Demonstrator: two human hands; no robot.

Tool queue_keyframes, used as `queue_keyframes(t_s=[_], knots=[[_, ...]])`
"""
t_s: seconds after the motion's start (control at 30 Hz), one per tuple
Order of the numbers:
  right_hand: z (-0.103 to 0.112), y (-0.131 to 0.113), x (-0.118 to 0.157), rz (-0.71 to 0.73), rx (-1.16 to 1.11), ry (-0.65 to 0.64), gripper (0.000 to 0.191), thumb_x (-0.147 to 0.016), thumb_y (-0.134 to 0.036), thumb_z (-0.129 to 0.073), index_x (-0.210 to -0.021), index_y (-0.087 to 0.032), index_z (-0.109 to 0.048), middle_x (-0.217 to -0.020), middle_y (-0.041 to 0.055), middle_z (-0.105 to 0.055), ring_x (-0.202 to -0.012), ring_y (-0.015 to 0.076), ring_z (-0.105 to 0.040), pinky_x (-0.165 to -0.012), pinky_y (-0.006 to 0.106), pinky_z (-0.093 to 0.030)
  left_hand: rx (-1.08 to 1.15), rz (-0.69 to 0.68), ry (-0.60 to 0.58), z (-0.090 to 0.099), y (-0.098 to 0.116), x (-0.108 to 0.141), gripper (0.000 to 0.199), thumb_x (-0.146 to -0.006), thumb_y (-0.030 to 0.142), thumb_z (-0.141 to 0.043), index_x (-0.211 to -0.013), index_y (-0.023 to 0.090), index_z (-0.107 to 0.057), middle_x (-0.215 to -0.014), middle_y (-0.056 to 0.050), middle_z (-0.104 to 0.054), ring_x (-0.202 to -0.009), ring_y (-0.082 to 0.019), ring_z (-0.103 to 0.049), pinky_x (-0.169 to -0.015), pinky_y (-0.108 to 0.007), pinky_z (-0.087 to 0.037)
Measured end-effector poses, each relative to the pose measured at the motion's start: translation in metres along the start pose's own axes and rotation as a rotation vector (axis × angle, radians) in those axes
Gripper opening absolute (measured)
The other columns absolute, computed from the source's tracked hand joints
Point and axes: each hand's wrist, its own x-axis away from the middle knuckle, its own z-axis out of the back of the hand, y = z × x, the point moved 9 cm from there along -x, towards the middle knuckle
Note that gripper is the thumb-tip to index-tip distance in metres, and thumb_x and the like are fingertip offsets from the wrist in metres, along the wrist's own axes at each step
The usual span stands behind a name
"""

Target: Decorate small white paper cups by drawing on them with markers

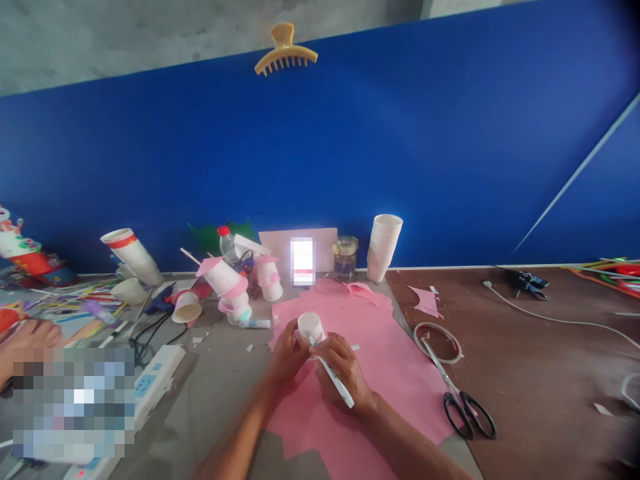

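My left hand (pixel 290 351) is wrapped round the side of a white paper cup (pixel 311 325), whose rim faces up and toward me. In my right hand (pixel 345 370) is a white pen (pixel 335 383), its tip end against the cup's front wall. What the tip leaves on the cup is too small to make out. Both hands are over a large cut sheet of pink paper (pixel 370 347) spread on the table. Behind them stands a lit phone screen (pixel 303 260), its picture blurred, leaning on a pale board (pixel 327 240).
Black-handled scissors (pixel 460 400) and a tape roll (pixel 439 341) lie on the right. A tall cup stack (pixel 384 247) stands behind. Pink-trimmed cup figures (pixel 227 290) and a power strip (pixel 155 387) are on the left, with another person's hand (pixel 35 340) farther left.
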Motion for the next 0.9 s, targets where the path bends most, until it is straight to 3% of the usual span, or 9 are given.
queue_keyframes(t_s=[0.23,0.9], knots=[[0.002,0.003,0.002,-0.006,0.007,0.000,0.035,-0.081,-0.008,-0.048,-0.112,-0.023,-0.052,-0.089,0.0055,-0.063,-0.079,0.0195,-0.059,-0.086,0.046,-0.047,0.015,0.009,0.020,0.001,-0.002,0.000,0.043,-0.071,0.031,-0.063,-0.109,0.014,-0.053,-0.088,-0.005,-0.065,-0.075,-0.017,-0.061,-0.067,-0.028,-0.048],[0.012,0.022,0.007,-0.118,0.035,0.055,0.027,-0.084,-0.011,-0.048,-0.105,-0.023,-0.057,-0.083,0.0046,-0.065,-0.077,0.0200,-0.059,-0.087,0.047,-0.047,0.028,-0.023,0.002,0.001,-0.006,-0.001,0.045,-0.072,0.030,-0.064,-0.113,0.014,-0.052,-0.101,-0.008,-0.065,-0.085,-0.019,-0.062,-0.073,-0.029,-0.051]])
